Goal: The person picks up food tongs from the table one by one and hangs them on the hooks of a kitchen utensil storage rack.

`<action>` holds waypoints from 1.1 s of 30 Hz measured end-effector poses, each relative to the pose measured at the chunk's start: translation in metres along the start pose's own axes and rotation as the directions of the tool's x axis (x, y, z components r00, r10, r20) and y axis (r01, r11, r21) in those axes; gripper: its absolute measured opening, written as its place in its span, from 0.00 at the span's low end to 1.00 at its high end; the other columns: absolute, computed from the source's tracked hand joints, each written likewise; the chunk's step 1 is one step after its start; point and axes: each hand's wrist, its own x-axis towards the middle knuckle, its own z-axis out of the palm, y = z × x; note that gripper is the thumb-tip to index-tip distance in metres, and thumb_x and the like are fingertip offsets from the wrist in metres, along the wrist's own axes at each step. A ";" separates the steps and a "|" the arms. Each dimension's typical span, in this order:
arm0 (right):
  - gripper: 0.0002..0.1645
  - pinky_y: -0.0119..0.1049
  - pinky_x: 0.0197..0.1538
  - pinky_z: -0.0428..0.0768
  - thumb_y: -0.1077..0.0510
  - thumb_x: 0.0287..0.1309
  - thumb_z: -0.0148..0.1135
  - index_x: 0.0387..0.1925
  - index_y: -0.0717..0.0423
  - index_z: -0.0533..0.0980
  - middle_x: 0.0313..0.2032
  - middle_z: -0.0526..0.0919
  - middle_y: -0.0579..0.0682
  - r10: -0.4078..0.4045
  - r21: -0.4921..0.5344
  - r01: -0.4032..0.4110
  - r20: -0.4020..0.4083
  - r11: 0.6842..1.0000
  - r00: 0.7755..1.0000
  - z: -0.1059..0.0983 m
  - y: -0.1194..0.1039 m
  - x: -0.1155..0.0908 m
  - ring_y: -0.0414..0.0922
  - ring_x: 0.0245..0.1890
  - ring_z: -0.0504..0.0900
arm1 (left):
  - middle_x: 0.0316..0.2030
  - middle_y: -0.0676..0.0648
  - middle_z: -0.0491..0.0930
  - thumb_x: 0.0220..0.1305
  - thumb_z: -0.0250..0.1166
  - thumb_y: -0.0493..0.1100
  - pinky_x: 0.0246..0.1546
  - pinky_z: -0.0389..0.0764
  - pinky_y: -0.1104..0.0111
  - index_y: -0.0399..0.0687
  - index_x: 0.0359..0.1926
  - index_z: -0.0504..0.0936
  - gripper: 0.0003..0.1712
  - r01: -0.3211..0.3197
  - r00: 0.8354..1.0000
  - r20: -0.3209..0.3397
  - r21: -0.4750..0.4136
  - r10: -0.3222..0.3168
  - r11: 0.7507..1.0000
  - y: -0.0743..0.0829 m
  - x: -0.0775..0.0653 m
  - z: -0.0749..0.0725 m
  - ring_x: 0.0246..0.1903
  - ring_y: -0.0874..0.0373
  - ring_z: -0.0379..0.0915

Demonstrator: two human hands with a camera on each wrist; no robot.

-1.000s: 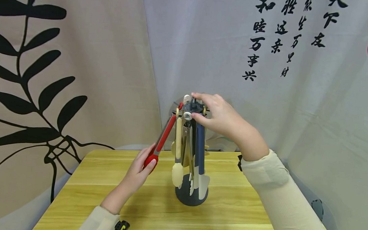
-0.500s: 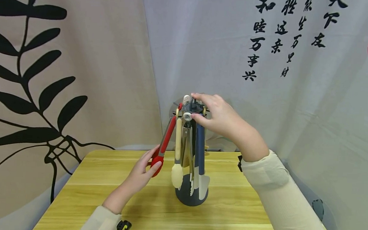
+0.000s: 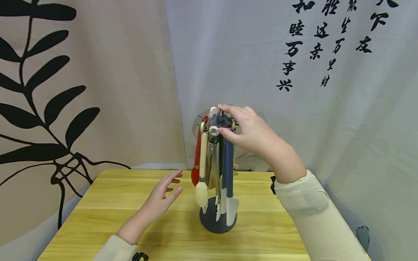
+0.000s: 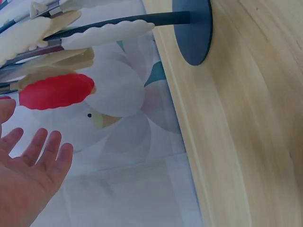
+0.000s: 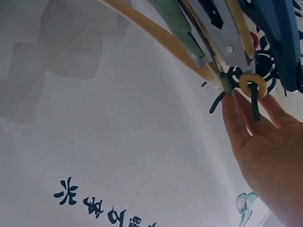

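A dark grey utensil stand (image 3: 217,224) rises from the table, with several kitchen tools hanging from its top ring. My right hand (image 3: 248,128) holds the top of the stand, thumb in front and fingers over it. From below, the right wrist view shows its fingertips at the hooks (image 5: 255,101). Red tongs (image 3: 196,157) hang on the stand's left side; their scalloped red tip (image 4: 57,91) shows in the left wrist view. My left hand (image 3: 159,198) is apart from them, to their left, fingers spread and holding nothing.
Cream tongs (image 3: 201,193) and a blue-handled spatula (image 3: 232,210) hang at the front of the stand. The wooden table (image 3: 123,204) runs back to a printed cloth (image 3: 239,62) behind the stand.
My left hand has let go of the red tongs. They have swung right, from a slant to hanging straight down beside the cream ones. My right hand stays at the top.
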 end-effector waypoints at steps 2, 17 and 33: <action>0.37 0.50 0.65 0.64 0.41 0.62 0.54 0.70 0.43 0.59 0.67 0.65 0.45 0.002 -0.003 -0.002 0.001 1.000 1.000 0.000 0.000 0.000 0.49 0.65 0.62 | 0.62 0.45 0.68 0.67 0.58 0.40 0.53 0.71 0.45 0.54 0.69 0.62 0.31 -0.001 1.000 -0.003 0.001 0.001 1.000 0.001 0.000 0.001 0.57 0.47 0.68; 0.36 0.49 0.64 0.66 0.43 0.62 0.55 0.69 0.46 0.60 0.66 0.67 0.46 -0.035 -0.004 0.035 -0.024 0.999 0.999 0.005 0.001 0.004 0.50 0.63 0.65 | 0.61 0.51 0.68 0.68 0.56 0.47 0.53 0.72 0.47 0.61 0.69 0.62 0.30 0.002 1.000 0.011 0.026 -0.002 1.000 -0.006 -0.008 -0.006 0.56 0.51 0.68; 0.39 0.52 0.66 0.64 0.43 0.64 0.53 0.72 0.46 0.54 0.70 0.61 0.50 -0.073 -0.035 0.072 -0.043 0.997 0.996 0.014 0.005 0.004 0.53 0.65 0.62 | 0.62 0.51 0.67 0.68 0.56 0.45 0.53 0.72 0.48 0.58 0.69 0.62 0.29 0.006 1.000 0.018 0.091 -0.008 0.996 -0.003 -0.014 -0.014 0.57 0.50 0.67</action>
